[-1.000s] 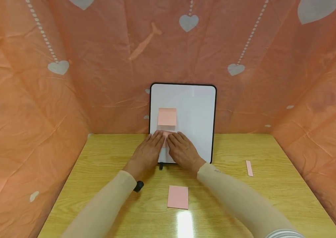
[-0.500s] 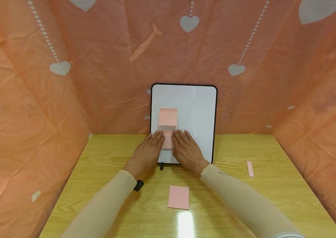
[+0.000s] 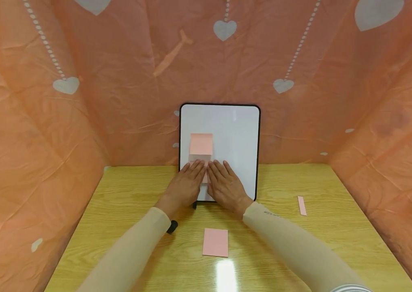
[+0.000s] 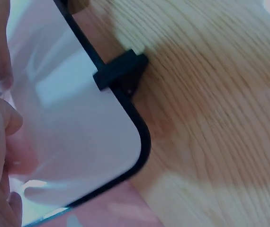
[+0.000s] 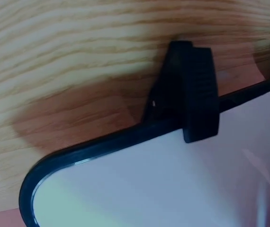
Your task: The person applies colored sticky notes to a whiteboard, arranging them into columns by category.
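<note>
Two pale beige sleeves come in from the bottom of the head view, the left one (image 3: 129, 251) at lower left and the right one (image 3: 297, 247) at lower right. Between them, low in the centre, a flat pink square paper pad (image 3: 215, 242) lies on the yellowish wood-grain table (image 3: 93, 227). A small black object (image 3: 172, 226) shows beside the left wrist, and a narrow pink paper strip (image 3: 302, 205) lies right of centre.

Mid-frame, the left hand (image 3: 184, 184) and right hand (image 3: 228, 186) lie nearly straight-fingered against the lower part of the board, fingertips close together, gripping nothing. Between and partly beneath them is a pink square paper note (image 3: 205, 175), mostly hidden. Just above it hangs a second pink note (image 3: 201, 144), its lower edge lifting.

Both are on the left side of a white rounded rectangular board (image 3: 239, 134) with a black rim, standing upright; a black clip-like support (image 5: 201, 94) holds its edge. Behind rises orange cloth (image 3: 136, 101) printed with white hearts.
</note>
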A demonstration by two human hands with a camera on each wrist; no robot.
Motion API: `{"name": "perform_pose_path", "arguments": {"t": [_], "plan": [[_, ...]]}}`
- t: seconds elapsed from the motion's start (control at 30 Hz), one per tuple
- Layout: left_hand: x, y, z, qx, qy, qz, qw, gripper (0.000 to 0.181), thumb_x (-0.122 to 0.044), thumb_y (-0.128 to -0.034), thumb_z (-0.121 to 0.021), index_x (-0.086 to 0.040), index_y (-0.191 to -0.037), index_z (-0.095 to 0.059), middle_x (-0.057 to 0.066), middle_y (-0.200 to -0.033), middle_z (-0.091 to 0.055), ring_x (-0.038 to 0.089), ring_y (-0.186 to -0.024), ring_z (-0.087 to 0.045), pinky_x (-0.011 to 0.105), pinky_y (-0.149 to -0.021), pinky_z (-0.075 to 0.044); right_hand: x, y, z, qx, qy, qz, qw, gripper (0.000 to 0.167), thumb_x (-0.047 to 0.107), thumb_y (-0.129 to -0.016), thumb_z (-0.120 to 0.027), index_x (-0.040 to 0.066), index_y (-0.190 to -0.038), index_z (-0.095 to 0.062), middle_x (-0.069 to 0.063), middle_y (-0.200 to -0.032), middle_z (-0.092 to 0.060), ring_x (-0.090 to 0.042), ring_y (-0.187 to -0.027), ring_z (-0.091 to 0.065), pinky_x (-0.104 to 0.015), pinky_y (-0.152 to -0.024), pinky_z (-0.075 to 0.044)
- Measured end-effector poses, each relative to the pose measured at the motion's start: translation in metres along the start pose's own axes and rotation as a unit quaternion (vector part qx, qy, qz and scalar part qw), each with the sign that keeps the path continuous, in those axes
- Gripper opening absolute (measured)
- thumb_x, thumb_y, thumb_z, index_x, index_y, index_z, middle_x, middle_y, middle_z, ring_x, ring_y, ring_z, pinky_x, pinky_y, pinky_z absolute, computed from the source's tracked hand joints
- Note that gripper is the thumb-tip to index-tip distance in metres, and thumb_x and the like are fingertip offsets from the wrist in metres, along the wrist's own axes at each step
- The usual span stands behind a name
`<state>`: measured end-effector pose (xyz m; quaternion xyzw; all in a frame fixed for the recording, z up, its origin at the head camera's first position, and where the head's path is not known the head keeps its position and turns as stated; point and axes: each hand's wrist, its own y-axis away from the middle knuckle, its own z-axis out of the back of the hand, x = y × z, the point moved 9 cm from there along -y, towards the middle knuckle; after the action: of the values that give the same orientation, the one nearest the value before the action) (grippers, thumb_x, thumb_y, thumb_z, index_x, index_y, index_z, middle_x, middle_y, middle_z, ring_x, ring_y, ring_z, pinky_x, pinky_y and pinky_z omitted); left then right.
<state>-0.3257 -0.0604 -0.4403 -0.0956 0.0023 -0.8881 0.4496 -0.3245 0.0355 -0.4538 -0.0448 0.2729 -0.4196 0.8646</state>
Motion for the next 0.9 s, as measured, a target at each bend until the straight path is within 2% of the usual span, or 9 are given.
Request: {"name": "perform_pose_path", "arguments": {"t": [0.17, 0.3, 0.43, 0.63, 0.8, 0.9], "plan": [[0.018, 0.013, 0.002, -0.004, -0.030, 0.021, 0.9993, 0.063, -0.024, -0.1103, -0.052, -0.004, -0.166, -0.030, 0.012, -0.175, -0.025, 0.028, -0.164, -0.018, 0.048, -0.134, -0.017, 0.000, -0.001, 0.001, -0.008, 0.008, 0.002, 0.9999, 0.065, 0.041, -0.112, -0.042, 0.000, -0.162, -0.038, -0.013, -0.169, -0.035, -0.028, -0.160, -0.030, -0.049, -0.134, -0.019], [0.026, 0.021, 0.000, 0.001, -0.054, 0.019, 0.9984, 0.063, -0.024, -0.1104, -0.053, -0.003, -0.165, -0.031, 0.012, -0.174, -0.027, 0.029, -0.163, -0.020, 0.048, -0.134, -0.020, 0.000, -0.002, 0.004, -0.019, 0.016, 0.004, 0.9997, 0.064, 0.042, -0.111, -0.042, 0.001, -0.160, -0.042, -0.013, -0.167, -0.040, -0.027, -0.158, -0.034, -0.048, -0.134, -0.020], [0.027, 0.023, -0.002, -0.006, -0.047, 0.009, 0.9988, 0.064, -0.029, -0.1110, -0.052, -0.003, -0.165, -0.031, 0.013, -0.174, -0.027, 0.030, -0.163, -0.021, 0.049, -0.134, -0.021, 0.001, -0.007, 0.009, -0.036, 0.019, 0.011, 0.9991, 0.062, 0.042, -0.110, -0.046, 0.002, -0.158, -0.047, -0.012, -0.165, -0.045, -0.027, -0.156, -0.038, -0.047, -0.133, -0.024], [0.026, 0.022, -0.008, -0.004, -0.040, 0.016, 0.9991, 0.069, -0.040, -0.1120, -0.048, -0.004, -0.167, -0.027, 0.013, -0.176, -0.021, 0.030, -0.164, -0.017, 0.048, -0.134, -0.019, 0.006, -0.016, 0.005, -0.018, 0.024, 0.031, 0.9991, 0.064, 0.043, -0.112, -0.041, 0.004, -0.163, -0.038, -0.012, -0.171, -0.034, -0.027, -0.161, -0.027, -0.046, -0.133, -0.023], [0.026, 0.024, -0.004, -0.020, -0.045, 0.021, 0.9986, 0.071, -0.042, -0.1106, -0.052, -0.003, -0.166, -0.030, 0.013, -0.175, -0.025, 0.030, -0.163, -0.021, 0.048, -0.134, -0.021, -0.001, -0.009, 0.003, -0.012, 0.021, 0.013, 0.9996, 0.064, 0.043, -0.112, -0.041, 0.005, -0.162, -0.040, -0.010, -0.171, -0.035, -0.026, -0.161, -0.028, -0.047, -0.133, -0.022], [0.026, 0.025, -0.004, -0.019, -0.044, 0.023, 0.9986, 0.071, -0.042, -0.1107, -0.051, -0.003, -0.166, -0.031, 0.013, -0.174, -0.025, 0.030, -0.163, -0.021, 0.047, -0.134, -0.022, -0.005, -0.003, 0.001, -0.012, 0.018, -0.001, 0.9998, 0.063, 0.044, -0.112, -0.042, 0.005, -0.162, -0.042, -0.008, -0.170, -0.037, -0.025, -0.161, -0.029, -0.048, -0.134, -0.021]]}}
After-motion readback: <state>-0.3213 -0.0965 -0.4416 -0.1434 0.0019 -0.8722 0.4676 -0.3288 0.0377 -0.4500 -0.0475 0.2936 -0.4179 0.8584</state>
